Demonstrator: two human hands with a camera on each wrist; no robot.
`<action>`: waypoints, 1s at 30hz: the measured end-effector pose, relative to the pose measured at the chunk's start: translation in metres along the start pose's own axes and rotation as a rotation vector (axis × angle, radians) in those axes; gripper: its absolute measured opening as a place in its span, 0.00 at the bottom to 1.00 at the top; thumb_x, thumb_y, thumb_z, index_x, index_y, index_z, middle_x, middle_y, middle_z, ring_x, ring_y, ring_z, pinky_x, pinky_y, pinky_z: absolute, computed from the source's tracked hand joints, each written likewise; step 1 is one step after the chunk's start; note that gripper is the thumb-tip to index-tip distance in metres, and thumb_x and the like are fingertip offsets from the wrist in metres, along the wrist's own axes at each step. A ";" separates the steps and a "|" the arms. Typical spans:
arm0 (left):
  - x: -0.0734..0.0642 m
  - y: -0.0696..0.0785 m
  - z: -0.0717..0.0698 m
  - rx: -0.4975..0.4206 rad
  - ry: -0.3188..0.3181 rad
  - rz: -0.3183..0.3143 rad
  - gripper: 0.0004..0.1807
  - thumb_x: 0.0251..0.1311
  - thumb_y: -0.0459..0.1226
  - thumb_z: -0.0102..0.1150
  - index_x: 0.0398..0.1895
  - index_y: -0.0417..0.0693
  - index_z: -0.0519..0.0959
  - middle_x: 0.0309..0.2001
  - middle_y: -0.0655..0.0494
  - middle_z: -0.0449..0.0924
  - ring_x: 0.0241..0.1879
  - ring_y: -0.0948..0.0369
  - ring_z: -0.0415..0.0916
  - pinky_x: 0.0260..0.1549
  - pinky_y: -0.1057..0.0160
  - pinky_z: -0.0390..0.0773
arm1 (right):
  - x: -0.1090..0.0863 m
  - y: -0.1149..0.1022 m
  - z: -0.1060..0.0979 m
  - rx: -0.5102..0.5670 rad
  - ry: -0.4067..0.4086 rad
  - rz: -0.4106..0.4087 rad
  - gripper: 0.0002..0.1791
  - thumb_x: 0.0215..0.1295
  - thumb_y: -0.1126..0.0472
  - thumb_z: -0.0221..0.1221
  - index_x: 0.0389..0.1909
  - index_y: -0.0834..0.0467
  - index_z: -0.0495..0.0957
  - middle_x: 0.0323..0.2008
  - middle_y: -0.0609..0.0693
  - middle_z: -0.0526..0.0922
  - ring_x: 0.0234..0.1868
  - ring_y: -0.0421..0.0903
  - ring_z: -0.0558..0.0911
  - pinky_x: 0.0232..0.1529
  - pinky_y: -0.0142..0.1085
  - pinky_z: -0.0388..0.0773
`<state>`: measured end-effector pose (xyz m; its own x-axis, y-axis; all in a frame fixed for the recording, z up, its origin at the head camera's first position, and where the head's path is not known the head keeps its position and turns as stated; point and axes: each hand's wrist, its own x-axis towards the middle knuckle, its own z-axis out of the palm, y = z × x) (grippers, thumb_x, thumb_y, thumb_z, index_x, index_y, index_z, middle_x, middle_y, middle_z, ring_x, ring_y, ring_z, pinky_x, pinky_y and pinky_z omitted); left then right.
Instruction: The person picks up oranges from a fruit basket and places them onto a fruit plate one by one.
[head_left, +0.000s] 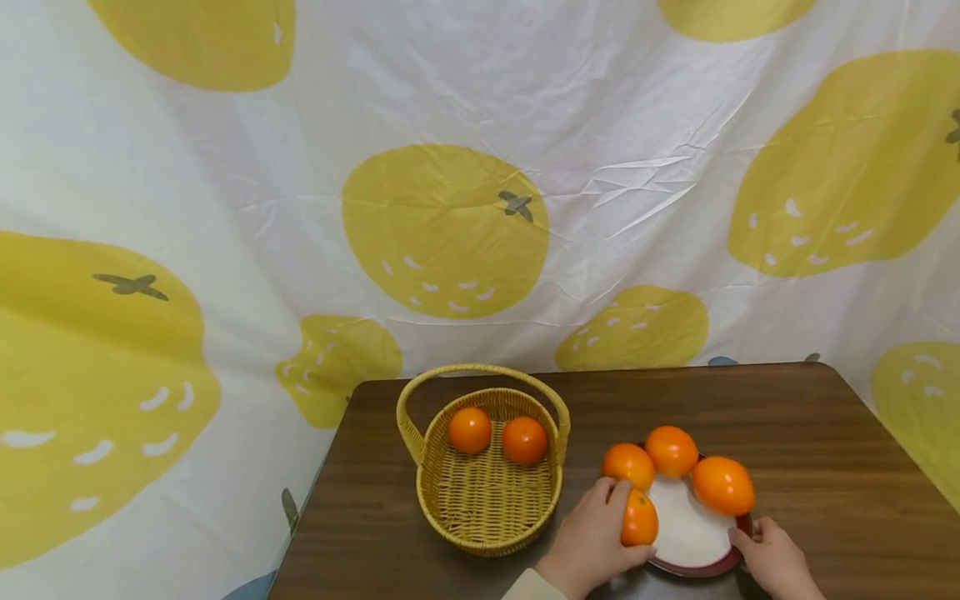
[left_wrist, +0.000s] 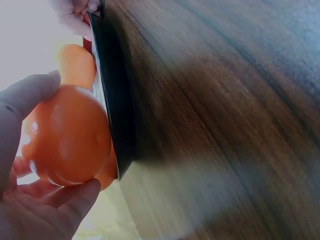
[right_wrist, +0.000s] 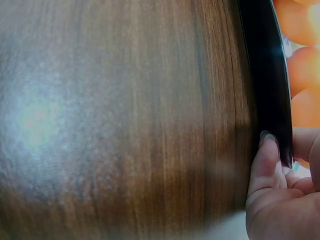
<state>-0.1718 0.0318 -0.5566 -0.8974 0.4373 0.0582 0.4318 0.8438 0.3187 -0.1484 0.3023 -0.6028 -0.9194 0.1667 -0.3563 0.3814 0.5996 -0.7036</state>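
My left hand (head_left: 594, 533) grips an orange (head_left: 640, 518) at the left side of a plate (head_left: 686, 533) with a white middle and a dark red rim. In the left wrist view the thumb and fingers curl round that orange (left_wrist: 70, 135). Three other oranges sit along the plate's far part: one at the left (head_left: 628, 465), one at the back (head_left: 671, 451) and one at the right (head_left: 722, 486). At the plate's right edge, my right hand (head_left: 776, 560) pinches the rim. The right wrist view shows its fingers (right_wrist: 267, 162) against the plate's dark outer side (right_wrist: 267, 75).
Left of the plate stands a yellow wicker basket (head_left: 491, 508) with a tall handle. Two oranges, one on the left (head_left: 470, 430) and one on the right (head_left: 524, 440), lie at its back. Behind the brown wooden table (head_left: 810, 433) hangs a lemon-print cloth (head_left: 630, 225).
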 end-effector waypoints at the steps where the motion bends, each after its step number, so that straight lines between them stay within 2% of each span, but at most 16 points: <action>1: 0.000 0.000 0.000 -0.002 0.000 -0.004 0.42 0.50 0.64 0.70 0.68 0.65 0.67 0.61 0.63 0.71 0.50 0.65 0.75 0.38 0.65 0.79 | 0.000 0.001 0.000 0.001 0.001 -0.001 0.23 0.72 0.52 0.51 0.43 0.73 0.68 0.32 0.59 0.82 0.31 0.46 0.82 0.31 0.38 0.73; 9: 0.004 0.002 0.004 -0.014 -0.004 -0.031 0.43 0.52 0.64 0.68 0.70 0.65 0.65 0.62 0.64 0.72 0.53 0.65 0.75 0.38 0.61 0.80 | 0.000 0.001 0.000 0.005 0.009 -0.010 0.20 0.72 0.51 0.51 0.38 0.68 0.67 0.30 0.57 0.80 0.30 0.46 0.81 0.31 0.38 0.72; 18: 0.006 0.002 0.009 -0.033 0.023 -0.028 0.44 0.51 0.65 0.69 0.69 0.65 0.65 0.62 0.63 0.73 0.55 0.64 0.76 0.40 0.60 0.81 | -0.003 -0.002 0.002 -0.011 0.051 -0.052 0.18 0.72 0.55 0.52 0.38 0.69 0.69 0.30 0.56 0.81 0.28 0.45 0.82 0.31 0.39 0.74; 23: 0.006 0.003 0.010 -0.034 0.027 -0.027 0.43 0.51 0.65 0.69 0.69 0.66 0.65 0.60 0.63 0.73 0.54 0.64 0.76 0.42 0.60 0.81 | -0.002 0.000 0.003 -0.010 0.052 -0.043 0.17 0.71 0.54 0.52 0.36 0.67 0.68 0.29 0.55 0.81 0.28 0.44 0.81 0.30 0.38 0.73; 30: 0.008 0.004 0.011 -0.035 0.002 -0.037 0.44 0.52 0.65 0.68 0.72 0.70 0.65 0.61 0.62 0.71 0.55 0.62 0.74 0.45 0.59 0.80 | -0.001 0.001 0.003 0.009 0.050 -0.042 0.18 0.71 0.55 0.53 0.38 0.69 0.68 0.29 0.57 0.80 0.28 0.45 0.81 0.30 0.38 0.74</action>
<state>-0.1759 0.0423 -0.5655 -0.9129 0.4054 0.0475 0.3949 0.8478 0.3540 -0.1467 0.3004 -0.6046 -0.9382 0.1801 -0.2954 0.3428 0.5995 -0.7232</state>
